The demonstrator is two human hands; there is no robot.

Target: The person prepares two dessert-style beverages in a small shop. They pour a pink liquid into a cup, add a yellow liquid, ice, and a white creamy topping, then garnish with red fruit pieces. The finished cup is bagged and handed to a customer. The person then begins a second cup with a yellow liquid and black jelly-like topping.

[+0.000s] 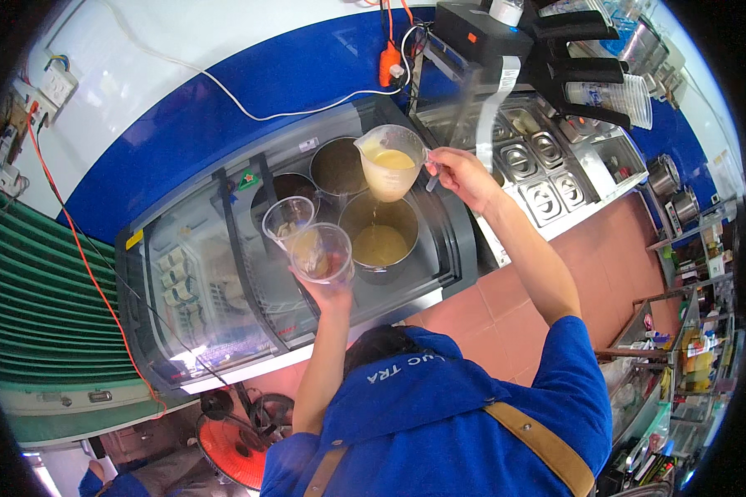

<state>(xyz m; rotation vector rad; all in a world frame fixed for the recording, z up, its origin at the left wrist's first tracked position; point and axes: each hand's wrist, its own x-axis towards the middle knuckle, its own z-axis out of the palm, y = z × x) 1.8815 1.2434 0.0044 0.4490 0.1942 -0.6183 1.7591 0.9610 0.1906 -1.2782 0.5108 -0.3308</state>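
Note:
My right hand (464,177) grips the handle of a clear measuring jug (371,172), which holds pale yellow liquid. Drops fall from under the jug into a deep steel pot (409,217) with similar yellowish liquid inside. Two clear plastic cups are in my left hand (330,295): the nearer cup (344,258) stands in front, and the other cup (275,222) is just behind it to the left. The fingers are partly hidden by the cups. Behind the jug sits a second pot (333,157), and a third pot (280,184) lies partly hidden behind the cups.
The pots are set into a chest freezer (315,327) with a glass lid (207,265) at left. Lidded steel containers (545,201) line the counter at right, below a black printer (481,37) trailing paper (496,108). Stacked cups (613,98) stick out at upper right. An orange fan (230,451) stands lower left.

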